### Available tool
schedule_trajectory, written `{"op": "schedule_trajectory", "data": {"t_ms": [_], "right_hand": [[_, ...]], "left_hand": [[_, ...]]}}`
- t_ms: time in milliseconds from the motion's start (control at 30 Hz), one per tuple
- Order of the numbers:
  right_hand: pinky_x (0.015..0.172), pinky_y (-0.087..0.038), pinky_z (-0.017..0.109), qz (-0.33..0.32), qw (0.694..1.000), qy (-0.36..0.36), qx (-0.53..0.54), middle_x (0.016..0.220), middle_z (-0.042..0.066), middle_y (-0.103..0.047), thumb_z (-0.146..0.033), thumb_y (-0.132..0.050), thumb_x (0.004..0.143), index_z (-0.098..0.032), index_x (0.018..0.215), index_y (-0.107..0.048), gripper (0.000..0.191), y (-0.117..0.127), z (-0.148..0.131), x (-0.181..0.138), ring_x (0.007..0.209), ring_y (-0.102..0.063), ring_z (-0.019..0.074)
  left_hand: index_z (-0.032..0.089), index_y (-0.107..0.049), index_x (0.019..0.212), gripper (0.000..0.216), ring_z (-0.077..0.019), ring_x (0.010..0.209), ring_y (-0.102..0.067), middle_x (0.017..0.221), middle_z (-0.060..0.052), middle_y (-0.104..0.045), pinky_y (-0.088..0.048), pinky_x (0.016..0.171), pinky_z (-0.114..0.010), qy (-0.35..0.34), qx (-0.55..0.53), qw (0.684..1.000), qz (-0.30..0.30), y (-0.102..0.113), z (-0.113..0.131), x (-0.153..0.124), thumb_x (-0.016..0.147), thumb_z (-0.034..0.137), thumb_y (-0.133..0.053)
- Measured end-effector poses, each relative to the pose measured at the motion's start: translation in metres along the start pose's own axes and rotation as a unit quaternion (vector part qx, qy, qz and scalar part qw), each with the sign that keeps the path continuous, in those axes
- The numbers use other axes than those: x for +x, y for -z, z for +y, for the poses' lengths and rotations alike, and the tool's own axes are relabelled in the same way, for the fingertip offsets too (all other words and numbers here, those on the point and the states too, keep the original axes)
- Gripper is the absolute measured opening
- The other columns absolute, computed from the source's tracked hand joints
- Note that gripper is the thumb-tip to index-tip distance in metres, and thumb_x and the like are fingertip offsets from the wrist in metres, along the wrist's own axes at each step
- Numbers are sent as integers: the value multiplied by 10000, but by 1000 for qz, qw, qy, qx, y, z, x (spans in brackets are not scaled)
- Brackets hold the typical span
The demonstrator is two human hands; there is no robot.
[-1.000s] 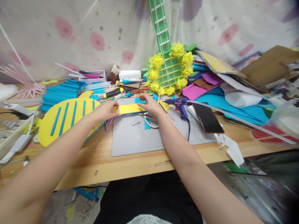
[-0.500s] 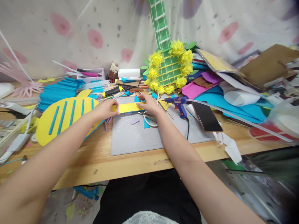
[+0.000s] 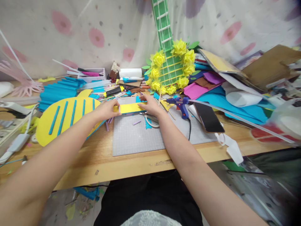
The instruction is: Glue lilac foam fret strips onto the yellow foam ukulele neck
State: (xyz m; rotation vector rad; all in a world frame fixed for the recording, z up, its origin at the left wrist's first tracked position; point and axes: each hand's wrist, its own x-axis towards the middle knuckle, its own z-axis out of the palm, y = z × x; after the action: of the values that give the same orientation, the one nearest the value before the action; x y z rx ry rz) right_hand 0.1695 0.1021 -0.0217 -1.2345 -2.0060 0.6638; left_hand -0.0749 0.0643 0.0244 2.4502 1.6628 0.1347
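A yellow foam strip [image 3: 130, 108] lies across the far edge of the grey cutting mat [image 3: 138, 138]. A short purple stick crosses its left end. My left hand [image 3: 106, 110] grips that left end, fingers curled on it. At the strip's right end my right hand [image 3: 150, 105] presses down, its fingers bent over the top edge. Small purple and blue foam scraps [image 3: 137, 123] lie on the mat just below the strip.
A big yellow foam fish with blue bars [image 3: 66, 117] lies left. A blue glue gun [image 3: 180, 105] and a black phone [image 3: 208, 116] rest right of my hands. A green guitar shape with yellow flowers [image 3: 170, 67] leans behind. Coloured sheets [image 3: 218, 94] pile at right.
Both hands stay on the yellow strip at the same spot. Only the camera has shifted slightly.
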Motion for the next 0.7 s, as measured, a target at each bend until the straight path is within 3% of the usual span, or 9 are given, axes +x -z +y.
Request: {"op": "schedule_trajectory", "data": {"t_ms": [167,333,533,700], "right_hand": [[836,-458,336,18,1000,-15,-8,1014,62,-631,-280,-612,702,-164,996,-571,319,1,-3,0,929,-584,172],[866,-426,359,73,997,-15,-13,974,56,-645,-263,-590,709,-165,942,-590,253,11,-8,2,936,-573,182],[805,-440,315,76,997,-5,21,913,52,-650,-269,-559,734,-159,889,-594,193,33,-15,-4,852,-583,156],[722,-442,288,31,999,-15,-3,861,44,-650,-264,-554,734,-166,872,-603,176,49,-17,-24,778,-574,143]], "left_hand": [[170,-565,1009,465,-273,995,-562,1047,-93,-614,-411,846,-347,-8,1,1000,0,-1,-1,0,652,466,-588],[124,-494,1173,677,-265,1084,-530,1193,-136,-557,-398,908,-347,-6,-52,999,16,9,3,-4,622,499,-611],[181,-579,1054,399,-240,1053,-532,1102,-74,-600,-409,889,-337,66,-24,995,73,35,0,-11,734,405,-504],[182,-626,932,318,-243,1063,-510,1042,-77,-594,-388,913,-347,56,21,994,90,30,-5,-17,741,394,-486]]}}
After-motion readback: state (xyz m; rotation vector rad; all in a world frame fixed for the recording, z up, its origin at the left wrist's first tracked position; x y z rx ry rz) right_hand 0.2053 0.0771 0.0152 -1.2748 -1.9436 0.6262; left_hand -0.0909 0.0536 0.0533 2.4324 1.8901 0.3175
